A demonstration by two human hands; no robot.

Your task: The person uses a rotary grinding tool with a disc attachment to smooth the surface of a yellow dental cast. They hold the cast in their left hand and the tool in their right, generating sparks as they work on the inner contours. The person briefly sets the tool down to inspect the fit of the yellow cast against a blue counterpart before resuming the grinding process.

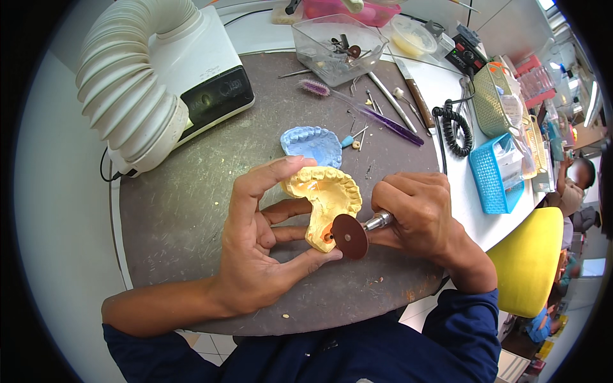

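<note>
My left hand (258, 236) grips a yellow plaster dental model (338, 195) between its thumb and fingers, tilted above the dark work mat. In my right hand (415, 214) is a metal rotary handpiece (378, 221), its fingers wrapped round the shaft. A round brown cutting disc (350, 237) sits at the handpiece's tip, in front of the model's lower right end. Whether disc and model touch, I cannot tell. Beside the disc, an orange-red mark with a dark spot shows on the model. Just beyond lies a blue dental model (311, 145), partly hidden by the yellow one.
A white machine with a ribbed hose (131, 96) stands at the left back. A clear tray of small tools (338, 51), a purple toothbrush (383, 121) and a wooden-handled knife (418, 96) lie behind. Blue basket (495, 175), coiled cable (454, 131) and yellow chair (523, 265) are right.
</note>
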